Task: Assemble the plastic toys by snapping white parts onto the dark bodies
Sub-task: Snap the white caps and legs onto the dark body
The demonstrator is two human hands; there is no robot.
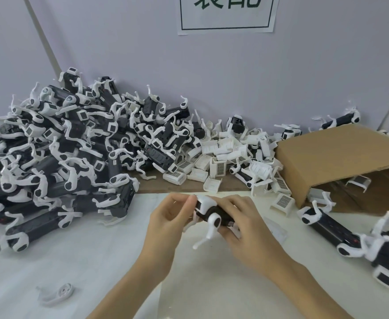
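Right hand (241,224) grips the dark toy body (221,215), held above the surface (96,261) near the cardboard box (331,153). Left hand (172,215) fingertips pinch the white cap (203,202) at the body's end.

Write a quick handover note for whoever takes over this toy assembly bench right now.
Right hand grips the dark toy body; left hand pinches the white cap at its end, not clearly seated.
Done: big pile of assembled toys at left.
Left: loose white caps by the cardboard box, more toys at right, one stray white leg near the front.
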